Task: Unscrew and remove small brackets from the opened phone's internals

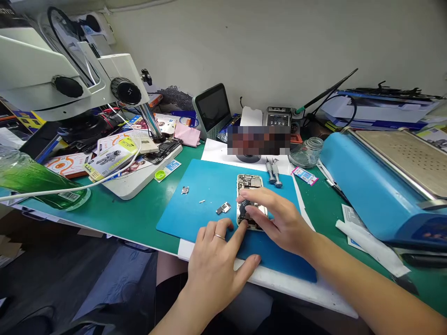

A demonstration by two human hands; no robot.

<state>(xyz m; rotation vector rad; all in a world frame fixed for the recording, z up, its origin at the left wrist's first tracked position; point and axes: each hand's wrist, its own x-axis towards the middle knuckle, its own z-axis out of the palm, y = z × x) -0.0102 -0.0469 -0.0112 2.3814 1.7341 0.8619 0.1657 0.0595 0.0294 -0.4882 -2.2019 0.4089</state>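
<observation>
An opened smartphone (256, 181) lies on the blue mat (195, 174), its inner boards and metal parts exposed. My right hand (279, 218) is over the phone, with thumb and fingers curved around a small black piece (244, 208) whose kind I cannot make out. The index fingertip of my left hand (216, 258) touches the phone's lower edge. Its thumb is stretched out, and the other fingers rest on the mat. Left of the phone lie a small metal bracket-like part (223, 208), a tiny pale piece (201, 201) and another small component (185, 190).
Two short grey metal tools (273, 172) lie behind the phone. A glass jar (312, 151) and a blue machine (370, 186) stand to the right. On the left are a microscope (115, 83), boxes (111, 158), a green bottle (45, 181) and a white cable (87, 186).
</observation>
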